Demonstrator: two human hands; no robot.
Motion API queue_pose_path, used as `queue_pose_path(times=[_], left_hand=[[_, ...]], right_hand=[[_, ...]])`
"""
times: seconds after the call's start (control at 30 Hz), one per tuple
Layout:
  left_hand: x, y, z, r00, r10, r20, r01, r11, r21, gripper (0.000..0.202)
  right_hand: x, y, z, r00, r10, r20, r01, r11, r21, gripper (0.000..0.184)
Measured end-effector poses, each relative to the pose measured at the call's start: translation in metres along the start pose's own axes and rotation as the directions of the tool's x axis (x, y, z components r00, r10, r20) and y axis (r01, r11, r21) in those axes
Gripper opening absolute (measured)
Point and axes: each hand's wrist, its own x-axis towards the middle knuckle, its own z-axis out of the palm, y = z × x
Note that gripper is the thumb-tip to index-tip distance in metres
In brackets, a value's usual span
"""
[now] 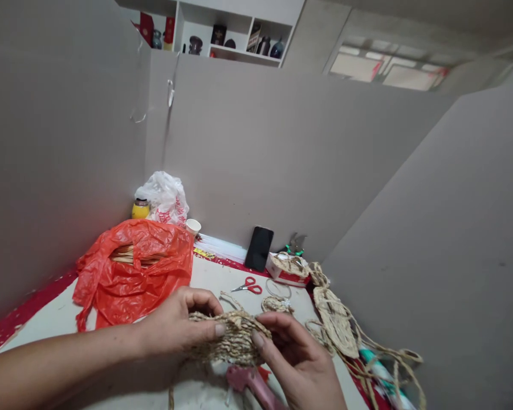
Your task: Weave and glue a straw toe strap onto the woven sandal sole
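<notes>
A piece of coiled straw rope (233, 339), its rows lying side by side, is held up between both hands above the table. My left hand (183, 322) grips its left end, thumb on the near face and fingers behind. At the right end my right hand (294, 356) pinches the edge between thumb and fingers. Under the piece, partly covered by it and by my right hand, lies a pink glue gun (250, 384). Red-handled scissors (250, 286) rest on the table beyond, beside a small coil of rope (277, 304).
An orange-red plastic bag (141, 279) with straw strands sits at left, a white bag (165, 196) and yellow jar (141, 209) behind it. A phone (259, 248) leans against the partition. A flat woven sole-shaped piece (336, 322) and loose rope (395, 359) lie along the right edge.
</notes>
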Motion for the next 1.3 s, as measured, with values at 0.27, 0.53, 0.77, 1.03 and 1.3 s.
queue_pose_path(times=[0.27, 0.53, 0.77, 1.03, 1.3], left_hand=[[0.002, -0.003, 0.002, 1.0, -0.01, 0.014, 0.009, 0.995, 0.102, 0.013], [0.002, -0.009, 0.005, 0.994, -0.108, 0.001, 0.097, 0.902, 0.421, 0.009], [0.005, -0.02, 0.005, 0.998, -0.062, 0.007, 0.05, 0.863, 0.502, 0.011], [0.002, -0.019, 0.009, 0.997, -0.073, -0.009, 0.067, 0.849, 0.525, 0.011], [0.001, -0.018, 0.01, 0.997, -0.07, 0.021, 0.046, 0.822, 0.568, 0.013]], right_hand=[[0.009, -0.015, -0.022, 0.867, -0.477, 0.146, 0.49, 0.758, -0.431, 0.014], [0.013, 0.0, -0.017, 0.632, -0.536, 0.559, 0.774, 0.463, -0.431, 0.016], [0.016, 0.01, -0.009, 0.604, -0.5, 0.62, 0.794, 0.448, -0.411, 0.02], [0.013, 0.014, -0.012, 0.606, -0.478, 0.636, 0.786, 0.482, -0.387, 0.023], [0.016, 0.012, -0.011, 0.591, -0.464, 0.66, 0.792, 0.49, -0.364, 0.023]])
